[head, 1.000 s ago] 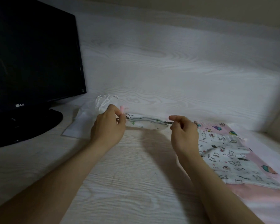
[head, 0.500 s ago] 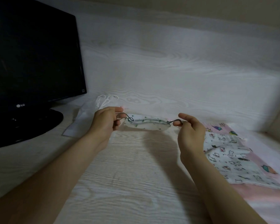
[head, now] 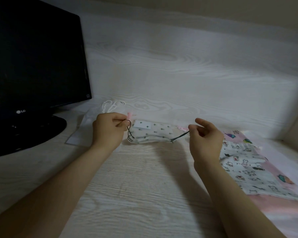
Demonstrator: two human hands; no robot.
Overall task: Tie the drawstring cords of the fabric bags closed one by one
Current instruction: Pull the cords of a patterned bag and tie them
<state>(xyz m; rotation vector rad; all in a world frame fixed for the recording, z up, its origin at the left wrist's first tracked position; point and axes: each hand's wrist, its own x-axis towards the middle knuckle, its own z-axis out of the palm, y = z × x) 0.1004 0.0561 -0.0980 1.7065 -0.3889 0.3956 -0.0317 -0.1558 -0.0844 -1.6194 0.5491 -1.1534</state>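
A small white bag with green cactus print (head: pixel 151 133) lies on the desk between my hands, its mouth gathered. My left hand (head: pixel 108 129) pinches the dark cord loop (head: pixel 129 133) at the bag's left end. My right hand (head: pixel 205 140) pinches the dark cord (head: pixel 180 136) at the right end, with the other fingers spread loosely. The two cords are drawn apart. A plain white bag (head: pixel 91 117) with white cords (head: pixel 113 104) lies behind my left hand.
A black monitor (head: pixel 33 66) on its stand (head: pixel 33 133) fills the left. Printed and pink fabric bags (head: pixel 248 165) lie stacked at the right. A pink cord (head: pixel 129 115) shows by my left thumb. A pale wood-grain wall (head: pixel 179 74) closes the back.
My hands have moved further apart, pulling the dark cords outward. The cactus bag's mouth has gathered and more of the bag now shows between my hands.
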